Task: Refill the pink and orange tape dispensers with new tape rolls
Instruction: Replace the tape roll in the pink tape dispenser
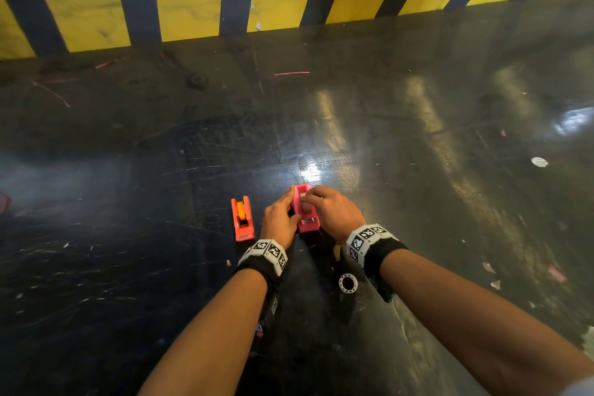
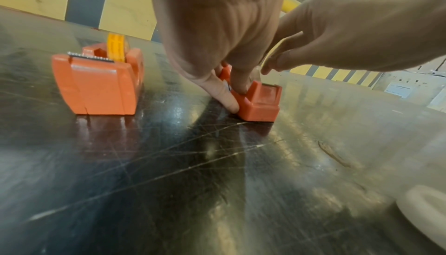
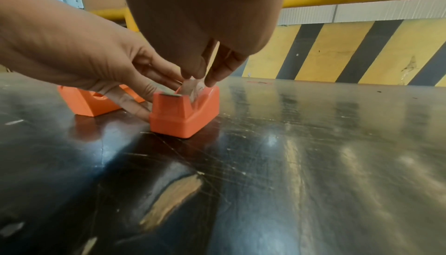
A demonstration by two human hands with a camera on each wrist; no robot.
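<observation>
Tape roll (image 3: 190,87) behind fingertips.

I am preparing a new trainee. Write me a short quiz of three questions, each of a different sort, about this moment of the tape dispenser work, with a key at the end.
1. True or false: the orange dispenser already has a yellowish roll sitting in it.
2. Multiple choice: what is the left hand doing?
A. lifting the orange dispenser
B. gripping the side of the pink dispenser on the table
C. picking up the empty white core
3. Fill in: the right hand pinches a clear ____ roll down into the pink dispenser.

Key: 1 true; 2 B; 3 tape.
</observation>
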